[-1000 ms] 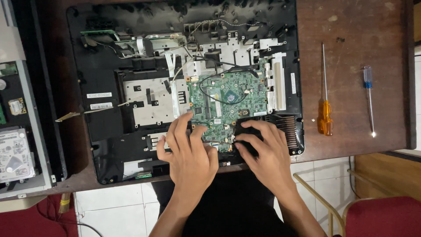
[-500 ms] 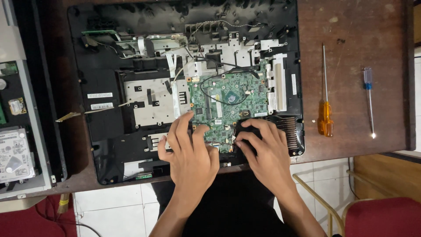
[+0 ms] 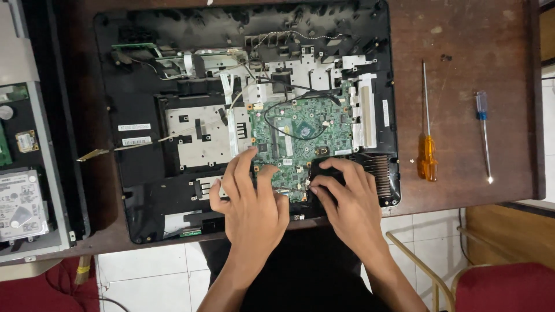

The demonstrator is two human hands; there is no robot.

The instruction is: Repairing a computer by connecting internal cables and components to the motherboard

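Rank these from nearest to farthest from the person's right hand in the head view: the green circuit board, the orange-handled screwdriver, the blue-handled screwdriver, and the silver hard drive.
From the right hand:
1. Green circuit board, under its fingertips, just left.
2. Orange-handled screwdriver, on the wooden table to the right.
3. Blue-handled screwdriver, farther right, near the table's edge.
4. Silver hard drive, far left, beyond the left hand.

Brown wooden table point(image 3: 468, 34) under opened laptop point(image 3: 139, 196), two screwdrivers point(image 3: 428, 156).
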